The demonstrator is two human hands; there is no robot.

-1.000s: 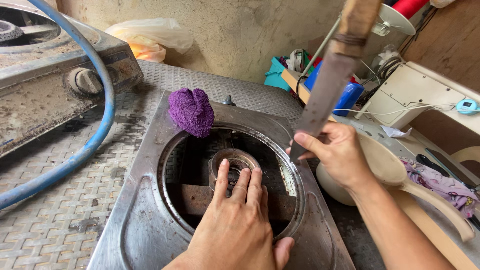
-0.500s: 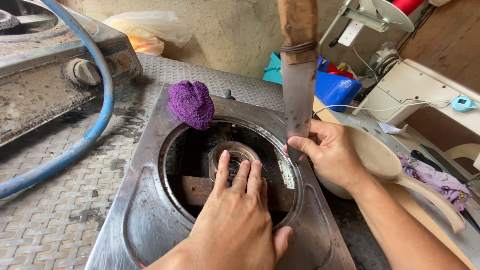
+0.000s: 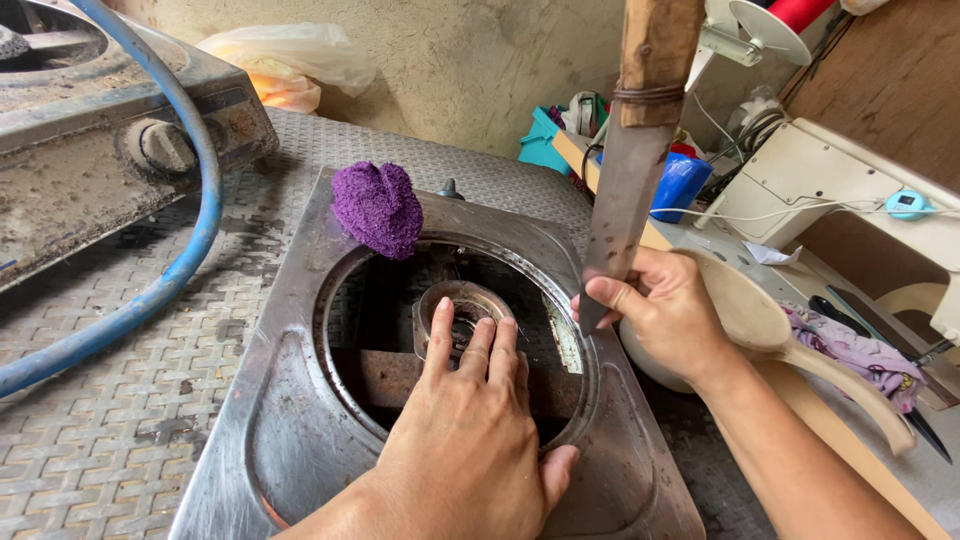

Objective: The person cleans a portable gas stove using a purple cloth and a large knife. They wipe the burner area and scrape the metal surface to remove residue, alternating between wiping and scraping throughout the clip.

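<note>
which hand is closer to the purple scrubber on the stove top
Left. The left hand lies in the stove opening, its fingertips on the burner ring just below the purple scrubber. The right hand holds the knife at the rim's far right side.

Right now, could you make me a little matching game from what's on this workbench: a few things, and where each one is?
Things:
1. purple cloth
2. knife
3. blue hose
4. left hand

Places:
A. pinched by the blade in the right hand
B. on the stove top's back rim
C. fingers on the burner ring
D. curving past the old stove

Pairs: 1-B, 2-A, 3-D, 4-C
</note>
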